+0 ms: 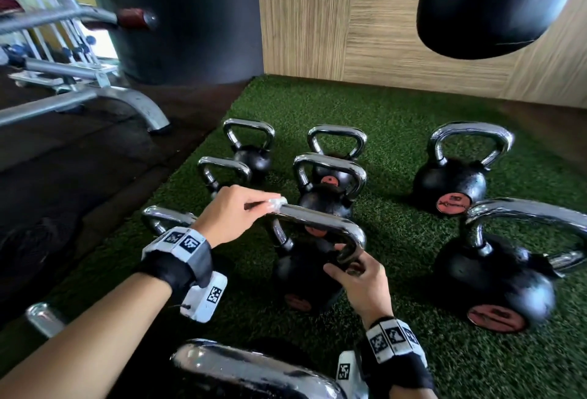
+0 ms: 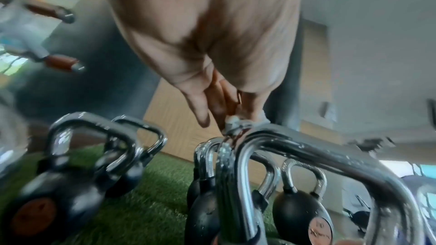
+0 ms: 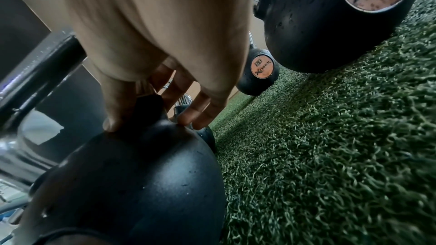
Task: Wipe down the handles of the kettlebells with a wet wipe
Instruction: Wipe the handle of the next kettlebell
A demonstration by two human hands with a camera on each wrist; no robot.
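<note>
While the left hand (image 1: 233, 212) pinches the wipe (image 1: 277, 202), the right hand's (image 1: 362, 282) fingers (image 3: 188, 116) clamp the half-hidden handle (image 1: 320, 220).

black kettlebell (image 1: 305, 274) upright on turf, white wet wipe (image 1: 275, 203) bunched on its chrome handle (image 1: 320, 224).

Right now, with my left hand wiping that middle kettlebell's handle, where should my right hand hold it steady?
Grip the handle's right leg low, near the black ball, coming in from the right. That is where the right hand sits, clear of the top bar where the left hand presses the wet wipe.
</note>
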